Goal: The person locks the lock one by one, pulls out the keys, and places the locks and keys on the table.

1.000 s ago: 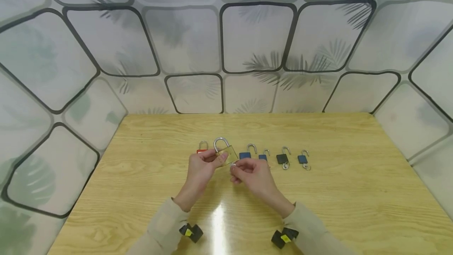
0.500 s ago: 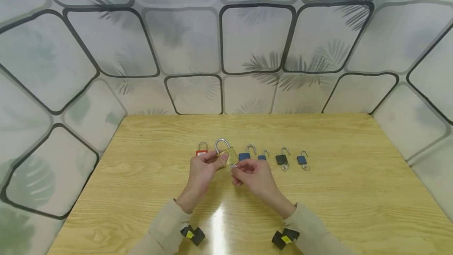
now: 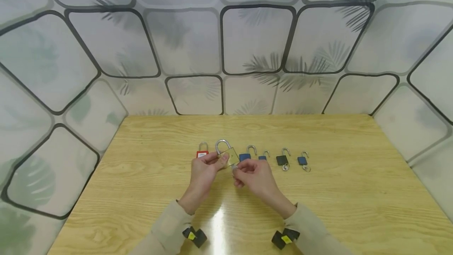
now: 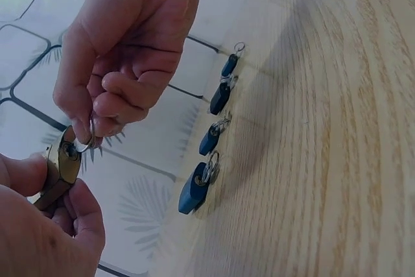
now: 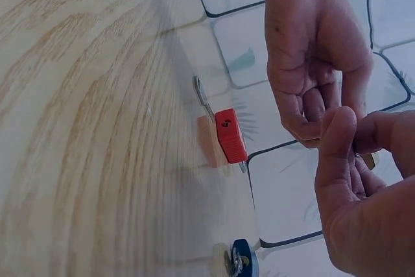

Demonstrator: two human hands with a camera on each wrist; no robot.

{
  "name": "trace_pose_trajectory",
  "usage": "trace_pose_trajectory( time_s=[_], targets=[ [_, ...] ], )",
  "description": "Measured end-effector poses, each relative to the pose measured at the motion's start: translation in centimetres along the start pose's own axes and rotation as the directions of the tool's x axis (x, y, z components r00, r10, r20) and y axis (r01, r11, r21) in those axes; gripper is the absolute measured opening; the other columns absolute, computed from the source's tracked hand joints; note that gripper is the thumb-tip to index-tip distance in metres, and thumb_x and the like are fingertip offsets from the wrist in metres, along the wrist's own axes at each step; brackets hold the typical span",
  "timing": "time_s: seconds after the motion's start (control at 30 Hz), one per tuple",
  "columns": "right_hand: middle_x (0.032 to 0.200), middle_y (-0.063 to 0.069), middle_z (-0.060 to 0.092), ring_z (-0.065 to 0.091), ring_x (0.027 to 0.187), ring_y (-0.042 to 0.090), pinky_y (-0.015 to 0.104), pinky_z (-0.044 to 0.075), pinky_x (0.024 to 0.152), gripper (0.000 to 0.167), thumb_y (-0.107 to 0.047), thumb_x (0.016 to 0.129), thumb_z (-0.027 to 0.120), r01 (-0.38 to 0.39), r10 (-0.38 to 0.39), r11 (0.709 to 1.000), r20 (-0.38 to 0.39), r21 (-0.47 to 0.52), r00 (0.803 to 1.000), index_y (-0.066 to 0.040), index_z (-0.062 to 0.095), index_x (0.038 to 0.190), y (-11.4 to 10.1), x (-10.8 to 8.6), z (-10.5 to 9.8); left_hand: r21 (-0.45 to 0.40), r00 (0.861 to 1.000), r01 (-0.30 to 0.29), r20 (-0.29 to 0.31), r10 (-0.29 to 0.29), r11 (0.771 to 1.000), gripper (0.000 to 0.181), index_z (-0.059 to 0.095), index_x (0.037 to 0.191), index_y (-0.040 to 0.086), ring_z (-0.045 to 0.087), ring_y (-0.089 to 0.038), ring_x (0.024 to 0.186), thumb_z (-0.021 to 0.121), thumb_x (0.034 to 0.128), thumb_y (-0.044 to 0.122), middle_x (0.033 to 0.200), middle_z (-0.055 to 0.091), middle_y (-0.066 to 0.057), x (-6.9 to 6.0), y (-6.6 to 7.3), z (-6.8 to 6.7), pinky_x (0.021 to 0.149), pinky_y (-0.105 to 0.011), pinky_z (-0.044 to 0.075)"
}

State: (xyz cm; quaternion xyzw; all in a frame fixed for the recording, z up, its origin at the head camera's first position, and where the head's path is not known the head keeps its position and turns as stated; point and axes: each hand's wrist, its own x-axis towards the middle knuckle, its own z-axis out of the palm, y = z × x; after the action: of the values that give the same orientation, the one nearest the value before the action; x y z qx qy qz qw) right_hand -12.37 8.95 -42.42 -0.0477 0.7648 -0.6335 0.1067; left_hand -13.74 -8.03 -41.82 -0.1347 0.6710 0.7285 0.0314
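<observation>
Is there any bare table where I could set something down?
Yes: the table has broad bare patches left of the red padlock and right of the rightmost blue padlock. A narrower strip runs between the padlock row and the patterned backdrop. The middle is crowded: the left hand holds the brass padlock and the right hand pinches its key.

Brass padlock, silvery key at its base
Tilted above the bench, shackle arching far and left.

A table bears 1 red padlock, 3 blue padlocks and 1 black padlock.
</observation>
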Motion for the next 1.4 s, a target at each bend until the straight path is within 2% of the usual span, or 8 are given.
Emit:
trace_pose_trajectory(
  time_s=[0.2,0.33,0.5,0.67,0.87,1.03,1.17,1.4],
  targets=[
    [0.070,0.012,0.073,0.068,0.057,0.014,0.028,0.059,0.056,0.009,-0.005,0.091,0.069,-0.004,0.007,0.997,0.047,-0.077,0.999,0.004,0.073,0.089,1.2,-0.9,0.1,-0.102,1.000,-0.006,-0.030,0.003,0.995,0.033,0.068,0.122,-0.007,0.073,-0.008,0.085,0.073,0.0960,0.014,0.093,0.076,0.003,1.4,2.0,-2.5,0.089,-0.027,0.059],
    [0.071,0.014,0.073,0.067,0.056,0.017,0.023,0.055,0.052,0.014,-0.009,0.094,0.069,0.018,-0.008,0.987,0.066,-0.158,0.998,0.002,0.076,0.091,1.8,-1.0,0.1,-0.073,1.000,-0.020,-0.019,0.018,0.997,0.034,0.069,0.123,-0.005,0.074,-0.007,0.088,0.073,0.0966,0.016,0.096,0.077,0.003,1.9,2.7,-3.5,0.095,-0.034,0.059],
    [0.065,0.011,0.070,0.065,0.052,0.018,0.021,0.050,0.046,0.020,-0.014,0.097,0.066,0.061,-0.033,0.961,0.108,-0.270,0.994,-0.002,0.077,0.084,1.9,-0.7,0.3,-0.041,1.000,0.002,-0.014,-0.002,0.999,0.034,0.069,0.123,-0.004,0.073,-0.007,0.086,0.074,0.0959,0.016,0.106,0.078,-0.007,1.8,2.4,-3.7,0.093,-0.033,0.060],
    [0.059,0.006,0.068,0.062,0.047,0.014,0.025,0.053,0.046,0.029,-0.016,0.099,0.062,0.037,0.018,0.941,0.160,-0.336,0.987,-0.005,0.073,0.075,1.8,0.0,0.8,-0.015,1.000,0.001,-0.023,-0.002,1.000,0.033,0.070,0.122,-0.004,0.073,-0.006,0.084,0.074,0.0958,0.015,0.111,0.077,-0.013,1.8,2.1,-3.7,0.091,-0.032,0.060],
    [0.052,0.002,0.064,0.058,0.041,0.009,0.020,0.046,0.041,0.033,-0.013,0.098,0.063,0.016,0.063,0.918,0.186,-0.396,0.981,-0.005,0.069,0.066,1.3,1.0,1.3,0.002,0.999,0.001,-0.032,-0.001,1.000,0.032,0.071,0.121,-0.002,0.073,-0.008,0.085,0.074,0.0955,0.017,0.113,0.077,-0.013,1.9,2.3,-3.8,0.095,-0.038,0.059],
    [0.048,0.002,0.062,0.056,0.037,0.009,0.016,0.035,0.039,0.041,-0.016,0.099,0.062,-0.006,0.103,0.895,0.193,-0.446,0.976,-0.002,0.066,0.061,1.1,1.8,1.6,0.006,0.999,0.006,-0.039,-0.006,1.000,0.033,0.071,0.121,-0.003,0.073,-0.006,0.082,0.074,0.0957,0.017,0.104,0.079,-0.006,1.9,2.2,-3.8,0.087,-0.029,0.061],
    [0.047,0.002,0.061,0.055,0.035,0.009,0.016,0.037,0.037,0.042,-0.017,0.100,0.062,-0.046,0.158,0.883,0.204,-0.468,0.966,-0.002,0.066,0.061,1.2,2.3,1.8,-0.001,0.999,0.009,-0.046,-0.009,1.000,0.033,0.070,0.122,-0.003,0.073,-0.007,0.082,0.074,0.0954,0.016,0.095,0.077,0.003,1.9,2.1,-3.8,0.082,-0.024,0.060],
    [0.046,0.001,0.058,0.053,0.034,0.009,0.019,0.044,0.038,0.049,-0.021,0.104,0.057,-0.086,0.228,0.864,0.232,-0.496,0.946,-0.003,0.065,0.060,1.4,3.0,2.0,0.000,0.999,0.013,-0.045,-0.013,1.000,0.034,0.070,0.122,-0.004,0.075,-0.016,0.092,0.076,0.0943,0.016,0.098,0.078,-0.001,2.0,1.8,-3.8,0.091,-0.034,0.061]
  ],
)
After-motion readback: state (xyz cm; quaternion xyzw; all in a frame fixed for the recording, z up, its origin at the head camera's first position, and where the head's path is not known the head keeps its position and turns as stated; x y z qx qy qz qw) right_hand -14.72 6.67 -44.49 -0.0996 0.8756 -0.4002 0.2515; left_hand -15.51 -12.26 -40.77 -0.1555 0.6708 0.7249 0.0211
